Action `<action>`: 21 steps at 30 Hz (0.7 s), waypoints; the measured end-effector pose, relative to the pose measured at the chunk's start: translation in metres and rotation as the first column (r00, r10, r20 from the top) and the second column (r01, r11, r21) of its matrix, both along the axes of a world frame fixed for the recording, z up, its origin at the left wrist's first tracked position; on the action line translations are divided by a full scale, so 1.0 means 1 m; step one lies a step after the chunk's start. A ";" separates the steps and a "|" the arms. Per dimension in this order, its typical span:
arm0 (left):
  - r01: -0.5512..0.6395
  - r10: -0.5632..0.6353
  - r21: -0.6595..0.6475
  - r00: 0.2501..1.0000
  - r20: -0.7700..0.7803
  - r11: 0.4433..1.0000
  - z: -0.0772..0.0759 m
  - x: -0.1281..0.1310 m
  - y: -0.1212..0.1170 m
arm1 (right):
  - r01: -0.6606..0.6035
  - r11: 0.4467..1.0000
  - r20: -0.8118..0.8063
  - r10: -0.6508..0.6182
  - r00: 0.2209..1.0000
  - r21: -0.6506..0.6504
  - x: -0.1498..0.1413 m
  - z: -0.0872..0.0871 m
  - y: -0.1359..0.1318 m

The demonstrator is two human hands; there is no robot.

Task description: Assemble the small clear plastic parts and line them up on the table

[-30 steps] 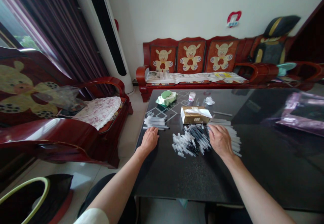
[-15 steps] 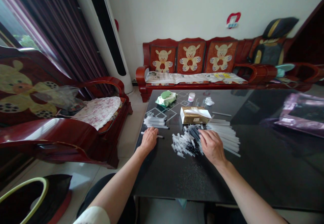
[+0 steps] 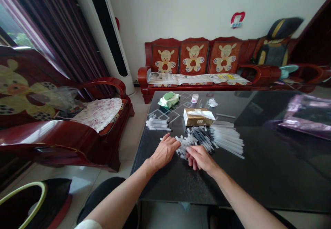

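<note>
Black tabletop (image 3: 271, 173), white pieces (image 3: 185, 141) beside right grip (image 3: 200, 157)

A sofa (image 3: 192, 80) stands by the wall (image 3: 176, 11); an armchair (image 3: 62, 136) sits near the curtain (image 3: 74, 32). Wipes (image 3: 169, 100) and a tissue box (image 3: 198, 117) rest on the table (image 3: 263, 173).

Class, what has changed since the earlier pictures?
The left hand has moved right, from beside the stacked tubes to the short white pieces; the right hand has moved left, off the dark rods. Any grasp or release is unclear. The tissue box and wipes pack stayed put.
</note>
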State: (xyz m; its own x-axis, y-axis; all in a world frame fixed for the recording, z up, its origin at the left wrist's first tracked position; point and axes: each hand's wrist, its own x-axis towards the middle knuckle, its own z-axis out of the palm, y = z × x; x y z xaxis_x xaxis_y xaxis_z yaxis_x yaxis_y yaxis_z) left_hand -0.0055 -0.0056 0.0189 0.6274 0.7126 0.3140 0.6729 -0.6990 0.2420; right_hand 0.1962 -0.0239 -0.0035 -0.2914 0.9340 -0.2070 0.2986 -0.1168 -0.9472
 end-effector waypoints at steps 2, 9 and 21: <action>0.009 -0.009 -0.015 0.999 0.049 1.000 -0.001 0.001 -0.001 | -0.008 0.999 -0.056 0.005 0.998 -0.051 0.000 -0.001 0.000; -0.334 0.402 -0.227 0.694 0.597 0.915 -0.007 -0.012 0.014 | 0.151 0.979 -0.304 -0.186 0.934 -0.137 0.000 0.005 0.000; 0.468 0.673 -0.683 0.222 0.706 0.562 -0.017 0.000 0.016 | 0.035 0.982 -0.376 -0.104 0.921 -0.187 -0.006 0.006 -0.004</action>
State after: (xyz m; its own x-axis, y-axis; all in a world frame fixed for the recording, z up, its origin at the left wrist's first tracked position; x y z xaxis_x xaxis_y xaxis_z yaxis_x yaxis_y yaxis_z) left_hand -0.0051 0.0101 0.0019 0.2039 0.9735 -0.1034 -0.3843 0.1767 0.9061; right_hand 0.1899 -0.0280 0.0023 -0.3161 0.9143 -0.2534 -0.0970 -0.2968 -0.9500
